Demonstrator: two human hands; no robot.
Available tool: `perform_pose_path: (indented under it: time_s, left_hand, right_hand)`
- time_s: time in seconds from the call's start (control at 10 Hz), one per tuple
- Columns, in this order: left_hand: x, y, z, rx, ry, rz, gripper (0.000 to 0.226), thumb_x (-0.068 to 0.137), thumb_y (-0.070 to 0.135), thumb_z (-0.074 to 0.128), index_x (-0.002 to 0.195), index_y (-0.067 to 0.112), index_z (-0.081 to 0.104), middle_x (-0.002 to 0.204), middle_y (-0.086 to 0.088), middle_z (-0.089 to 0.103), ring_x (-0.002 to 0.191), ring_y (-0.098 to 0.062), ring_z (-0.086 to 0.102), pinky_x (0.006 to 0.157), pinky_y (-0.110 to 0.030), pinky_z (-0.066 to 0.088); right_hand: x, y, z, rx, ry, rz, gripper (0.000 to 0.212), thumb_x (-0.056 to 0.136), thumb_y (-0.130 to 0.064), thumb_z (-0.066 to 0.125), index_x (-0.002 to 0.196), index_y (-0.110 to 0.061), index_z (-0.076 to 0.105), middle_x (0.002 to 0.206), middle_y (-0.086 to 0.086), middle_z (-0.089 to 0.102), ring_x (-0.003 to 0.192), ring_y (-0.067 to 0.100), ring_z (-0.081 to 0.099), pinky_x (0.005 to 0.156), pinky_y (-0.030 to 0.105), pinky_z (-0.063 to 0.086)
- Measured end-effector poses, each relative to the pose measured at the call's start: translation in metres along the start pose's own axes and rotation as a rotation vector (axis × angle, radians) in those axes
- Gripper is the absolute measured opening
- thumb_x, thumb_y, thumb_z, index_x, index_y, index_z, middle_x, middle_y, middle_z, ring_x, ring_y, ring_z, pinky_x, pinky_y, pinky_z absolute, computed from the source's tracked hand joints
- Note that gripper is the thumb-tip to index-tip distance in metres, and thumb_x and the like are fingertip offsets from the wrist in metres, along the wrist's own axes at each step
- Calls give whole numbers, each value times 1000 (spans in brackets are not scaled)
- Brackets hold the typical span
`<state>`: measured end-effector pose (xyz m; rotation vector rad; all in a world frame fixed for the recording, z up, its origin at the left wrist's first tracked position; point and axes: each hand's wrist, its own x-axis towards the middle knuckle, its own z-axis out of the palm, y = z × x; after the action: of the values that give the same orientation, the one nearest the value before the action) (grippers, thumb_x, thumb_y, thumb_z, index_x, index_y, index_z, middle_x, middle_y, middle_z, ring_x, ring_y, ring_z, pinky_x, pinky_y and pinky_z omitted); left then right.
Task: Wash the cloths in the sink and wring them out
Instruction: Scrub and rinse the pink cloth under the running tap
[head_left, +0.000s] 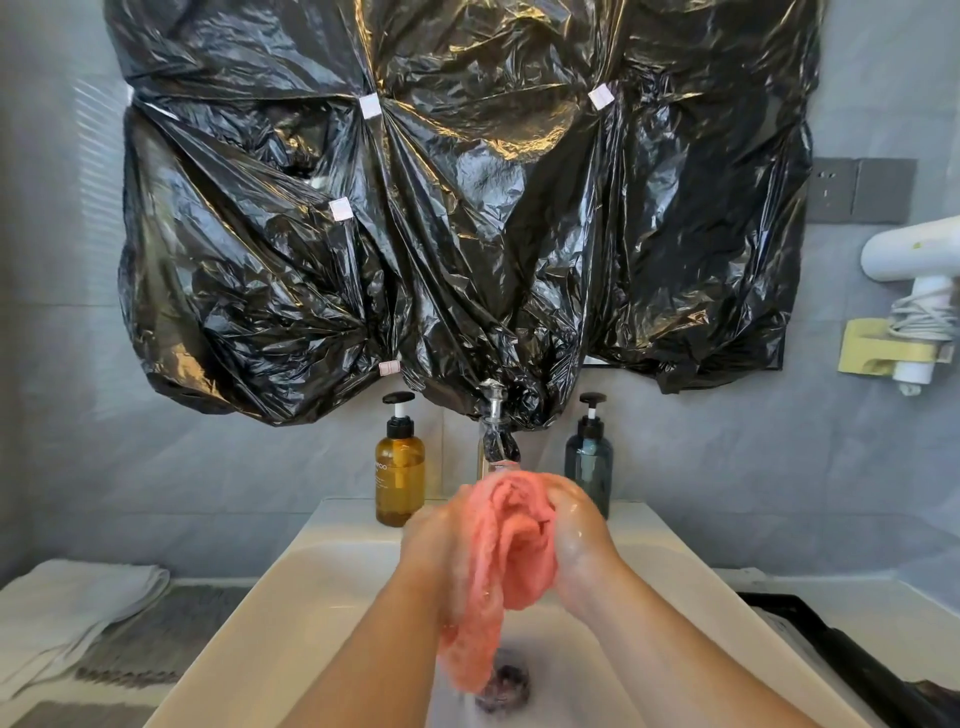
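Now | both hands (506, 540) grip pink cloth (506, 561) | mid-sink (322, 582), rims well apart | below faucet (496, 436)

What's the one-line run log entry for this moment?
stage: washing | left grip: holds pink cloth | right grip: holds same cloth | place: over sink, below faucet

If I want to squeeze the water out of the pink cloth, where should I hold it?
Hold the pink cloth at both ends. Its bunched top sits between the left hand and right hand; its loose tail hangs down over the drain. Come from below and wrap one hand round that tail. It hangs long and narrow, so twisting end against end should probably work best.
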<state>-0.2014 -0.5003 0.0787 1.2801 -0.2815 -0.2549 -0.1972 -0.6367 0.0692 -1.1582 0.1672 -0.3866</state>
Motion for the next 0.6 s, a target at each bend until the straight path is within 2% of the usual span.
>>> perform_pose_path:
  time_s: [0.1,0.2,0.3,0.4,0.5,0.6]
  left_hand:
    - [23,-11,-14,-270,277,-95,38,92,35,66,101,-1,65,88,-21,72,88,-36,69,93,-45,53]
    - [39,-26,-21,-136,407,-39,44,86,46,69,100,4,69,83,-14,75,84,-34,73,92,-49,57]
    - [37,-25,-17,41,394,70,29,99,33,56,86,9,65,83,-12,67,82,-31,65,92,-50,56]
    - [43,-33,-12,332,278,139,27,96,34,53,85,14,68,89,-13,73,84,-32,70,85,-48,60]
    - [43,-36,-9,558,120,153,23,96,24,57,78,17,70,69,4,71,64,-9,65,61,-25,54]
    - [49,-33,2,456,83,-24,25,94,33,62,101,10,71,87,-11,75,83,-25,71,68,-30,52]
  right_hand:
    - [-18,12,12,-353,-135,-26,40,101,-44,46,89,-24,78,93,6,77,85,20,72,78,34,56]
    - [-20,33,24,-473,-118,21,52,96,-73,35,116,-35,64,105,0,76,95,20,74,81,39,61]
    - [-20,40,31,-620,-124,-78,54,93,-58,38,127,-22,60,119,6,69,112,27,67,93,45,56]
    - [-19,35,30,-513,-25,44,52,89,-63,46,123,-26,60,109,5,71,101,24,69,86,39,56]
    - [-15,25,26,-344,37,159,44,75,-65,58,105,-34,65,101,5,69,86,24,69,80,39,57]
    - [-12,9,13,-44,155,67,29,66,-37,72,81,-13,66,78,10,60,73,22,61,75,36,50]
